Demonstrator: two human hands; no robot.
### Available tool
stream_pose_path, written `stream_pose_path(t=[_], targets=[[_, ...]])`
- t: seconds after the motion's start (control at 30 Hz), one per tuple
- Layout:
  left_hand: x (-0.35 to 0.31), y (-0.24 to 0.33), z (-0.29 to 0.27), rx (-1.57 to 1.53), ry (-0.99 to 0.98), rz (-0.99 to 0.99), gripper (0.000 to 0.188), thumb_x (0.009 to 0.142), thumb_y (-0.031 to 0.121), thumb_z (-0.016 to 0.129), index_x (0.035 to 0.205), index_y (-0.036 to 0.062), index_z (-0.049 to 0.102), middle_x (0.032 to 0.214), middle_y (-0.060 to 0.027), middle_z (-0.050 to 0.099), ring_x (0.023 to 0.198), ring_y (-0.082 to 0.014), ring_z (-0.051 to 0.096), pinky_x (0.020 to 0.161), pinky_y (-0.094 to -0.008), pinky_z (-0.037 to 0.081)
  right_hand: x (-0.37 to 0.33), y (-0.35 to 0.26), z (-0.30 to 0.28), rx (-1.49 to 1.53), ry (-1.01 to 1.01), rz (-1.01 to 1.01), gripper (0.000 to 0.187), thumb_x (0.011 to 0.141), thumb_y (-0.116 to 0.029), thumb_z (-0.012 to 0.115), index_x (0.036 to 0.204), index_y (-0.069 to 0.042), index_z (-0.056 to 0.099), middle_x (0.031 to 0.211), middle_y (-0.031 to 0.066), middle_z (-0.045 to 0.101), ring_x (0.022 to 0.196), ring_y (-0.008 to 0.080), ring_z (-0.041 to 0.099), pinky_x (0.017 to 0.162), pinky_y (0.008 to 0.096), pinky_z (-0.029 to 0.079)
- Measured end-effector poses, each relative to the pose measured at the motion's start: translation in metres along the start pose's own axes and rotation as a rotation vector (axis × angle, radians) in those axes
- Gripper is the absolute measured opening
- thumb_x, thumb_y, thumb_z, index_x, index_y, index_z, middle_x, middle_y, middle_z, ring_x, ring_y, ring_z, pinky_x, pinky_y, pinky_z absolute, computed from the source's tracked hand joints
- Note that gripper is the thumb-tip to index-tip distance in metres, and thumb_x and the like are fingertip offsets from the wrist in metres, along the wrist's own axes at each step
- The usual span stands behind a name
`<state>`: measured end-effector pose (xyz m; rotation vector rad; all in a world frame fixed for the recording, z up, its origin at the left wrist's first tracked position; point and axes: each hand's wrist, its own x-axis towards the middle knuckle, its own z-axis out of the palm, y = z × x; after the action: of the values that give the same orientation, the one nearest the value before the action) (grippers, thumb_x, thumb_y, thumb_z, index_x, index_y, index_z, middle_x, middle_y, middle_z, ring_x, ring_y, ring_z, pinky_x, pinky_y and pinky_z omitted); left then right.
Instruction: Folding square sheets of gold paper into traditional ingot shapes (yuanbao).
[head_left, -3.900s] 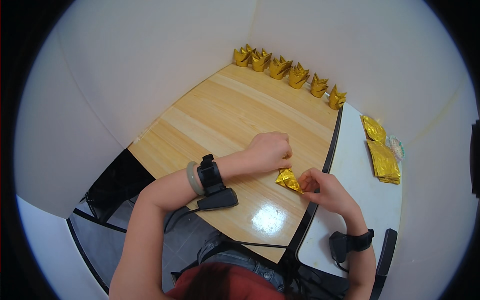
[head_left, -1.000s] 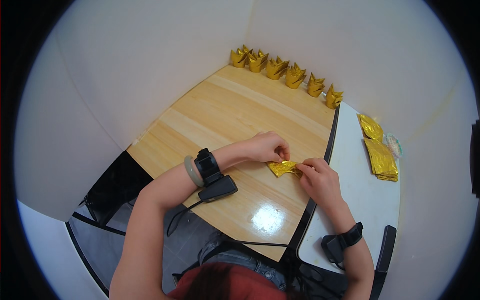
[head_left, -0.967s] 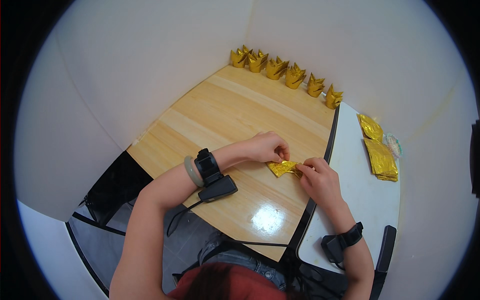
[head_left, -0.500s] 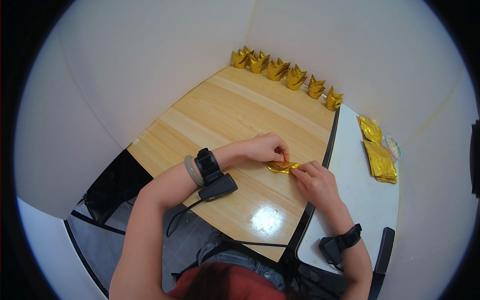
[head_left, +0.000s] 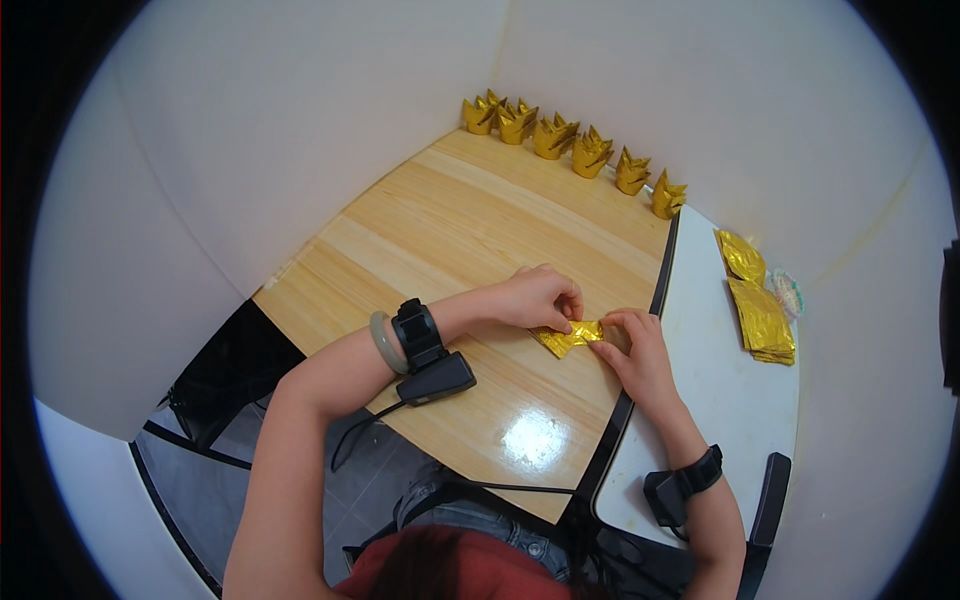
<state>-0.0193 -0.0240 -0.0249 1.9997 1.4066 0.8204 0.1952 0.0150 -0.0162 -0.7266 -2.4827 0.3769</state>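
A small piece of shiny gold foil paper [head_left: 572, 340], folded over with an angled lower edge, lies on the wooden table. My left hand [head_left: 541, 297] is curled over its upper left part, and a fingertip presses onto the foil. At the right end my right hand [head_left: 643, 362] grips the foil's edge between thumb and fingers. Some of the foil is hidden under my left fingers.
Several gold foil crown-shaped cups [head_left: 592, 155] stand in a row along the far wall. On the white table [head_left: 690, 345] to the right lie stacked gold foil sheets [head_left: 764, 320] beside a small beaded item [head_left: 788, 293]. Cables hang from both wrist devices.
The foil's right part now lies broader and flatter, showing a bright face. My right thumb and fingers have spread farther apart at its right end. My left hand has barely moved.
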Motion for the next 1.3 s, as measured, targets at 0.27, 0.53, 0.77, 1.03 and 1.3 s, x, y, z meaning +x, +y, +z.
stream_pose_path(t=[0.27, 0.53, 0.77, 1.03, 1.3], targets=[[-0.002, 0.017, 0.006, -0.15, 0.044, 0.048, 0.015, 0.072, 0.006, 0.067, 0.086, 0.0043, 0.061, 0.072, -0.0039, 0.061, 0.064, -0.0111, 0.057, 0.056, -0.0245, 0.044, 0.001, -0.006, 0.002, 0.609, -0.058, 0.28, 0.032, 0.077, -0.002, 0.065, 0.104, -0.002, 0.049, 0.083, 0.0049, 0.058, 0.073, 0.0134, 0.058, 0.07, 0.0241, 0.047], [0.004, 0.014, 0.01, -0.796, 0.085, 0.076, 0.014, 0.078, 0.001, 0.061, 0.089, 0.0015, 0.053, 0.086, -0.0053, 0.058, 0.077, -0.0125, 0.061, 0.065, -0.0233, 0.048, 0.002, -0.006, 0.006, 0.75, 0.082, 0.169, 0.036, 0.08, -0.001, 0.062, 0.111, -0.002, 0.045, 0.088, 0.0063, 0.061, 0.076, 0.0115, 0.059, 0.074, 0.0231, 0.047], [0.004, 0.007, -0.004, -0.823, 0.085, -0.003, 0.015, 0.078, 0.001, 0.063, 0.089, 0.0019, 0.053, 0.089, -0.0037, 0.058, 0.078, -0.0121, 0.061, 0.069, -0.0221, 0.049, 0.004, -0.003, -0.01, 0.637, 0.105, 0.167, 0.015, 0.079, 0.001, 0.06, 0.094, -0.001, 0.062, 0.091, 0.0052, 0.063, 0.078, 0.0126, 0.06, 0.064, 0.0247, 0.048], [0.006, 0.006, -0.002, -0.599, -0.049, -0.141, 0.01, 0.077, 0.004, 0.061, 0.086, 0.006, 0.064, 0.084, -0.0008, 0.061, 0.081, -0.0115, 0.055, 0.075, -0.0245, 0.043, 0.006, 0.003, -0.019, -0.153, 0.203, -0.322, 0.024, 0.062, 0.003, 0.063, 0.084, -0.007, 0.065, 0.079, 0.0031, 0.059, 0.074, 0.0189, 0.057, 0.061, 0.0273, 0.048], [0.002, 0.004, 0.004, 0.036, 0.006, 0.253, 0.01, 0.069, 0.012, 0.069, 0.079, 0.0106, 0.067, 0.087, -0.0006, 0.062, 0.093, -0.0221, 0.047, 0.084, -0.0303, 0.038, 0.009, 0.011, -0.016, -0.116, 0.077, -0.346, 0.02, 0.062, 0.0, 0.064, 0.08, -0.009, 0.065, 0.085, 0.0017, 0.062, 0.082, 0.019, 0.057, 0.068, 0.0306, 0.048]])
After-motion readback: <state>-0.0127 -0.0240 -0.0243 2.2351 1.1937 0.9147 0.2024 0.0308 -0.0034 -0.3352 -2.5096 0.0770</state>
